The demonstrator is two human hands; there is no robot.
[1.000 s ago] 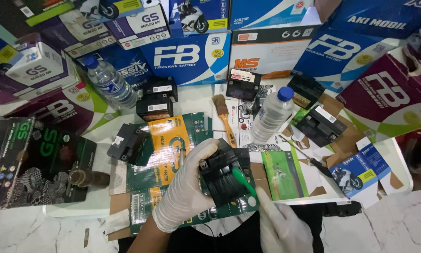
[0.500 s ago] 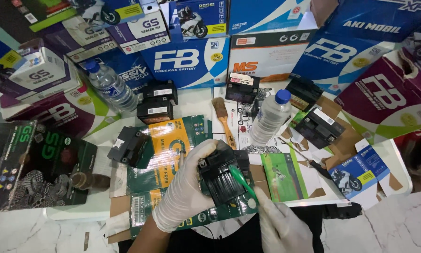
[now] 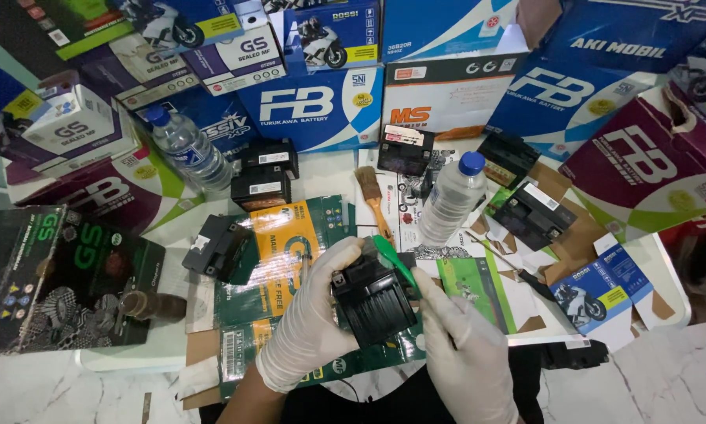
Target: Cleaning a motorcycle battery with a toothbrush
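Note:
A small black battery (image 3: 374, 298) with a ribbed side is held up over a green and orange flattened carton (image 3: 282, 259). My left hand (image 3: 310, 318), in a white glove, grips it from the left. From the right, my gloved right hand (image 3: 463, 345) touches it and holds a green-handled tool (image 3: 395, 261) against its top edge. The tool's tip is hidden behind the battery.
Several other black batteries lie on the white table: two stacked (image 3: 265, 173), one at left (image 3: 215, 247), others at the back right (image 3: 530, 212). Two water bottles (image 3: 453, 196) (image 3: 186, 148), a paintbrush (image 3: 373, 200) and many coloured battery boxes (image 3: 321, 106) crowd round.
My right hand has risen from below the battery to its right side, now on the green tool. The battery has turned a little in my left hand.

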